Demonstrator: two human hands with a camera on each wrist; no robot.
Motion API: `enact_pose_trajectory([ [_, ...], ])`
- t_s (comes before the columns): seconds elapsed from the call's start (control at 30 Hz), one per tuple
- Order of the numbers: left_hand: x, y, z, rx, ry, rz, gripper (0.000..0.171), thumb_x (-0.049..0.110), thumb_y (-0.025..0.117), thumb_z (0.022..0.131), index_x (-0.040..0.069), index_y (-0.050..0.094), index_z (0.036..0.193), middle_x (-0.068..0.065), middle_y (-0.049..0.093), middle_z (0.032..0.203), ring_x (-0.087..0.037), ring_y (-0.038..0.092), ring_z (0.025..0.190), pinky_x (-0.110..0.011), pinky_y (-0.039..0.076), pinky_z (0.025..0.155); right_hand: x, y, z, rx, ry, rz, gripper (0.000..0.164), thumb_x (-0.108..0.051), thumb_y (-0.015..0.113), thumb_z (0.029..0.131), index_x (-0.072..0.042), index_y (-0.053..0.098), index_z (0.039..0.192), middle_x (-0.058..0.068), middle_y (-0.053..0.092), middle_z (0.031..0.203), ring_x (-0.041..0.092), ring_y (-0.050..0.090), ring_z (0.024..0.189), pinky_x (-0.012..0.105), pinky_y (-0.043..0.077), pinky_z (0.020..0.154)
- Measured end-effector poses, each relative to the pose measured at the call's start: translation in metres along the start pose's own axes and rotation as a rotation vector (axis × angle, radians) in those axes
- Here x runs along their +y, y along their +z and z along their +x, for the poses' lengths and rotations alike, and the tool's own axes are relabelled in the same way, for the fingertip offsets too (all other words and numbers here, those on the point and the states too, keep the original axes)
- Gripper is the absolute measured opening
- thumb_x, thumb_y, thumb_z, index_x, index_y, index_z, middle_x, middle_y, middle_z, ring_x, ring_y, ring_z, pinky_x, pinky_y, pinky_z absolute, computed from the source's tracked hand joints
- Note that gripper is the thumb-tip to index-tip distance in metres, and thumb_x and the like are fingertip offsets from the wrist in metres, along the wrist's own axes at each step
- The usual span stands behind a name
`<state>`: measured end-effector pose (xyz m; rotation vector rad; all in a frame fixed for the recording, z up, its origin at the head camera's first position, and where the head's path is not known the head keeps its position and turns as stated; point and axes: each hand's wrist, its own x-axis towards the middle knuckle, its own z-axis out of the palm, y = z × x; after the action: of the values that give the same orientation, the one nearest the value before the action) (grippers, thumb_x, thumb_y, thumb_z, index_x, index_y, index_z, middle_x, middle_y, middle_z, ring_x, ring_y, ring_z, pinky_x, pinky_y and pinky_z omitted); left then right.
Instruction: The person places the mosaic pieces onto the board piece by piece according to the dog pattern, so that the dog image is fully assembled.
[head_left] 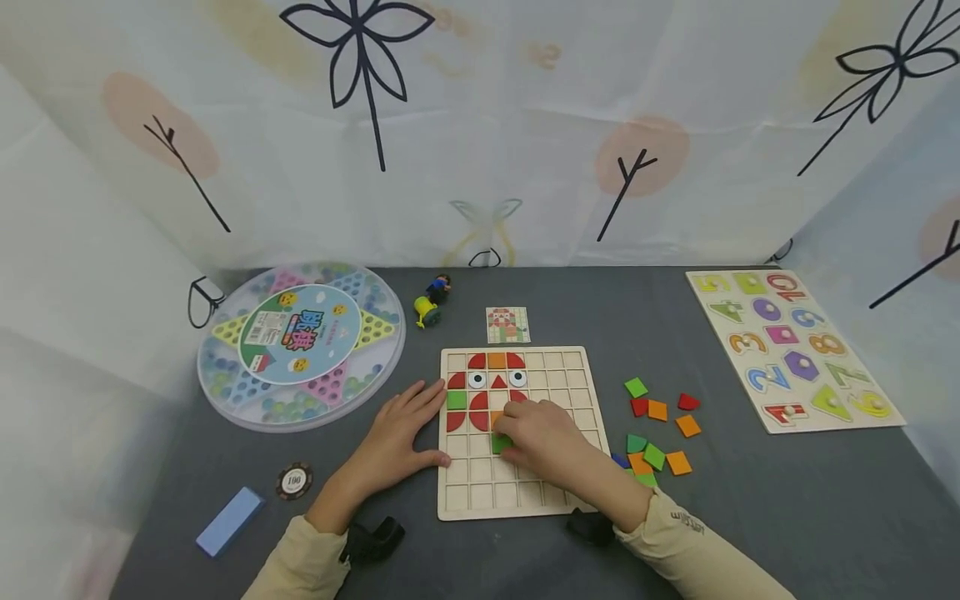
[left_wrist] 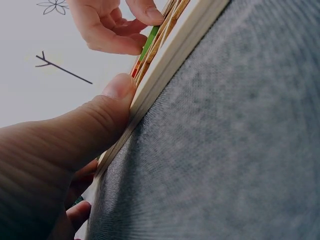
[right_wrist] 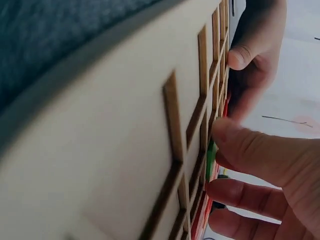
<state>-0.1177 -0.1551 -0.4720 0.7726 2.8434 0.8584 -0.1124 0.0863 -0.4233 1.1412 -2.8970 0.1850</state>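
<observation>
A wooden grid board lies on the dark table, its upper left cells filled with red, orange and green tiles and two eye tiles. My right hand is over the middle of the board and pinches a green tile between thumb and fingers, right at a cell below an orange tile. In the right wrist view the green tile shows between the thumb and fingers. My left hand rests against the board's left edge, fingers spread, with its thumb touching the rim.
Loose tiles in several colours lie right of the board. A pattern card and small toy figures are behind it. A round game board, a poker chip and a blue block stand left, a number puzzle far right.
</observation>
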Motion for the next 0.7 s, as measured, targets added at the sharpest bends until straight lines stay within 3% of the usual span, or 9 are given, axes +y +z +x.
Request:
enact_pose_trajectory([
  [0.17, 0.000, 0.000, 0.000, -0.002, 0.001, 0.002, 0.092, 0.052, 0.068, 0.067, 0.017, 0.027, 0.141, 0.003, 0.021, 0.147, -0.027, 0.014, 0.135, -0.056, 0.015, 0.101, 0.021, -0.011, -0.008, 0.050, 0.060, 0.057, 0.024, -0.028, 0.075, 0.070, -0.020, 0.067, 0.091, -0.007, 0.056, 0.081, 0.006, 0.050, 0.066, 0.023, 0.043, 0.059],
  [0.33, 0.000, -0.001, 0.000, 0.003, 0.004, -0.002, 0.091, 0.052, 0.069, 0.067, 0.016, 0.028, 0.141, 0.002, 0.021, 0.147, -0.027, 0.014, 0.135, -0.056, 0.015, 0.101, 0.072, -0.031, -0.030, 0.114, 0.301, 0.003, 0.033, -0.026, 0.076, 0.069, -0.012, 0.066, 0.097, 0.003, 0.060, 0.089, 0.014, 0.055, 0.068, 0.026, 0.043, 0.051],
  [0.5, -0.001, -0.002, 0.000, 0.001, 0.004, 0.001, 0.091, 0.052, 0.068, 0.068, 0.016, 0.028, 0.141, 0.002, 0.021, 0.147, -0.027, 0.014, 0.135, -0.057, 0.015, 0.101, 0.119, -0.034, -0.056, -0.056, 0.566, -0.048, 0.049, -0.032, 0.071, 0.074, -0.003, 0.058, 0.112, 0.017, 0.056, 0.102, 0.030, 0.058, 0.078, 0.040, 0.047, 0.056],
  [0.6, 0.000, -0.002, 0.000, -0.002, 0.008, -0.006, 0.091, 0.052, 0.068, 0.068, 0.016, 0.028, 0.141, 0.002, 0.021, 0.147, -0.027, 0.014, 0.135, -0.057, 0.015, 0.101, 0.132, -0.032, -0.065, -0.145, 0.626, -0.022, 0.053, -0.033, 0.067, 0.078, -0.001, 0.053, 0.118, 0.022, 0.052, 0.110, 0.035, 0.057, 0.082, 0.047, 0.047, 0.060],
  [0.7, 0.000, -0.002, -0.001, -0.003, 0.009, -0.011, 0.091, 0.053, 0.068, 0.068, 0.015, 0.027, 0.141, 0.002, 0.020, 0.147, -0.028, 0.014, 0.135, -0.057, 0.015, 0.101, 0.136, -0.030, -0.070, -0.148, 0.634, -0.002, 0.048, -0.028, 0.066, 0.080, -0.002, 0.052, 0.117, 0.022, 0.052, 0.109, 0.037, 0.056, 0.080, 0.048, 0.046, 0.059],
])
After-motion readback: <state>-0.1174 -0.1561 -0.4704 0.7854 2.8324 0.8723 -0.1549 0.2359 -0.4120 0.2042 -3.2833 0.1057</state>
